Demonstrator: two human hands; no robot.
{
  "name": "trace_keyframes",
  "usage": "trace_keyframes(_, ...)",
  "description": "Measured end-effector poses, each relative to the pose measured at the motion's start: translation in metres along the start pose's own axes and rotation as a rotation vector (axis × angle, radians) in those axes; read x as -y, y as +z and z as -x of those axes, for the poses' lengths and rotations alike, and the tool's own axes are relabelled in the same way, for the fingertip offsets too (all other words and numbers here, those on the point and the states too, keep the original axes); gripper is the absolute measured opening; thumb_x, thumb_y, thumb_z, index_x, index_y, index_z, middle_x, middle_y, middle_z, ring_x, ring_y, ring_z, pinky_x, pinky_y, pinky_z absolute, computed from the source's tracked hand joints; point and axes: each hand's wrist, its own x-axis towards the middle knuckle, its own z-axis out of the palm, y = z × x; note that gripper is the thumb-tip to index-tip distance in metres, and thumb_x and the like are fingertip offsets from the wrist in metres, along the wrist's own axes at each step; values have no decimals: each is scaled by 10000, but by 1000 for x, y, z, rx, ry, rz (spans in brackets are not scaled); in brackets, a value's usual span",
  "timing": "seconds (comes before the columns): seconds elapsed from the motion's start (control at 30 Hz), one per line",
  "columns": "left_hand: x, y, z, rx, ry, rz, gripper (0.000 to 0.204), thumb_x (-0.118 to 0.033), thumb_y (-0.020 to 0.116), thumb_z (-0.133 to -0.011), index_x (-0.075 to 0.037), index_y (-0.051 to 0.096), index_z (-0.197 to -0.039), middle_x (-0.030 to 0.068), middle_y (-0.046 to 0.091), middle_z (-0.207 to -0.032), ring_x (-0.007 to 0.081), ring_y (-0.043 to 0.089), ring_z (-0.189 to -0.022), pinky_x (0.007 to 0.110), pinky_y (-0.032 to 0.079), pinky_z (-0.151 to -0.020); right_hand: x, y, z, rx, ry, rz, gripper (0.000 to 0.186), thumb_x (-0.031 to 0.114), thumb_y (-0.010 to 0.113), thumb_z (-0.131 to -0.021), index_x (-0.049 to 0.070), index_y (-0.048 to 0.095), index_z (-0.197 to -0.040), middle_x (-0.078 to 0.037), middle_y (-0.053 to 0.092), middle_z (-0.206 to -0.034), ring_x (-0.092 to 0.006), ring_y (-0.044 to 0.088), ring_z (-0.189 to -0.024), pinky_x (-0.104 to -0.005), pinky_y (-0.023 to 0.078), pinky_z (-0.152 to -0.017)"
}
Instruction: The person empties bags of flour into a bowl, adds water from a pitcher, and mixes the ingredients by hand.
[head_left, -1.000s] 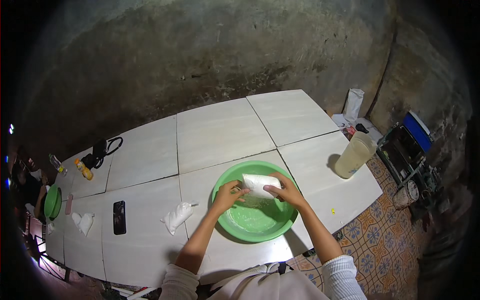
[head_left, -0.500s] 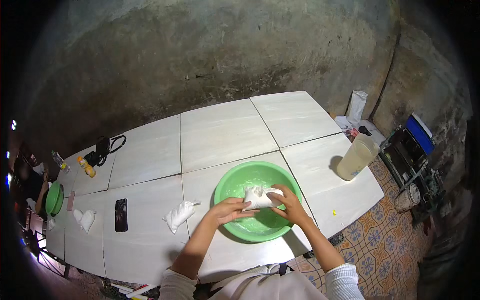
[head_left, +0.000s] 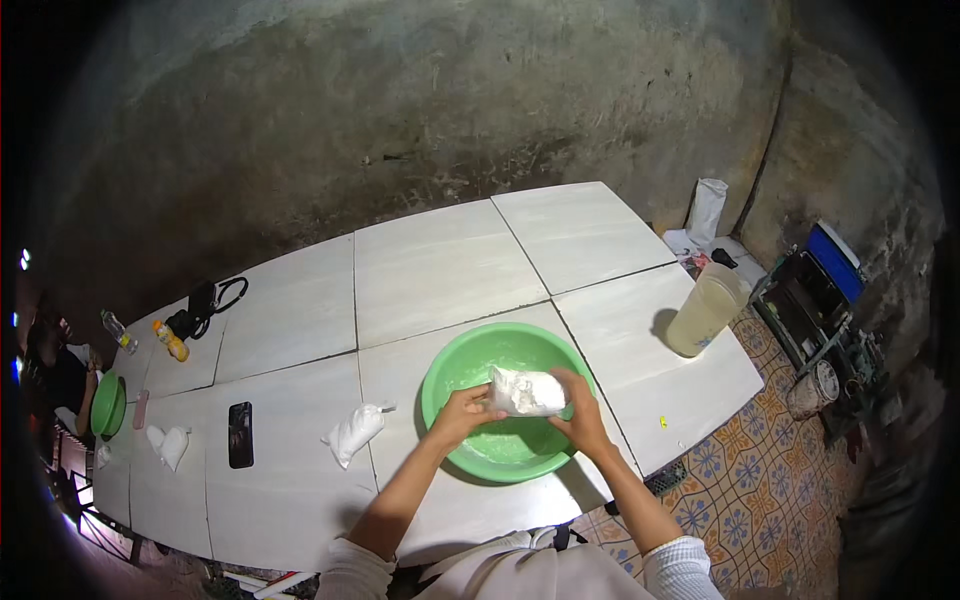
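Sleeves (head_left: 680,568): pale ribbed knit, cut off by the lower edge.
Left hand (head_left: 462,415): your fingers hold the left end of the powder bag (head_left: 530,392); the fingertips beneath are hidden.
Right hand (head_left: 584,415): your fingers curl round its right end; undersides out of sight.
Powder bag: thin plastic, plump, held sideways over the green basin (head_left: 510,468); lumpy white contents show, edge of the opening hard to make out.
Green basin: round, smooth plastic, whitish smears inside; its bottom partly covered by bag and hands.
Tied bag (head_left: 354,436): white, wrinkled, left of the basin on the jointed white table (head_left: 430,290).
Phone (head_left: 240,435): flat, black, glossy.
Jug (head_left: 706,315): tall, translucent; contents unclear.
Person (head_left: 72,370): far left, lost mostly in shadow.
Wall (head_left: 400,100): rough, stained, flaking.
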Motion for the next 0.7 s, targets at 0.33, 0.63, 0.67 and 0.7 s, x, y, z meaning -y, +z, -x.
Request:
trace_keyframes(0.33, -17, 7, -13, 27, 17, -299, 547, -28, 784, -783, 41, 576, -1284, 125, 663, -1197, 197, 643, -1078, 305, 514, -930, 8, -3, -2, 12, 27, 1, 793, -56, 805, -577, 67, 506, -1301, -154, 505, -1259, -355, 493, -1207, -414, 447, -998)
trace_keyframes(0.63, -48, 18, -25, -339, 450, -793, 559, -159, 795, -783, -50, 598, -1295, 144, 599, -1310, 305, 535, -1249, 422, 409, -1065, -1, -49, -12, -385, 14, 62, 627, 18, 794, -573, 23, 643, -1181, -148, 575, -1096, -286, 581, -1062, -362, 477, -906)
trace_keyframes(0.67, -43, 3, -24, -507, 513, -951, 524, -233, 779, -792, -73, 617, -1264, 154, 605, -1277, 360, 516, -1236, 435, 409, -1046, -10, -55, -9, -410, 87, -54, 614, 63, 789, -595, 3, 624, -1183, -165, 557, -1099, -318, 564, -1050, -388, 461, -929)
trace_keyframes(0.7, -38, -11, -19, -665, 454, -1210, 570, -214, 766, -800, -78, 570, -1317, 167, 592, -1283, 335, 502, -1253, 417, 407, -1050, -18, -64, -8, -438, 81, 20, 603, 63, 787, -608, 4, 622, -1185, -156, 553, -1083, -297, 566, -1041, -372, 466, -911)
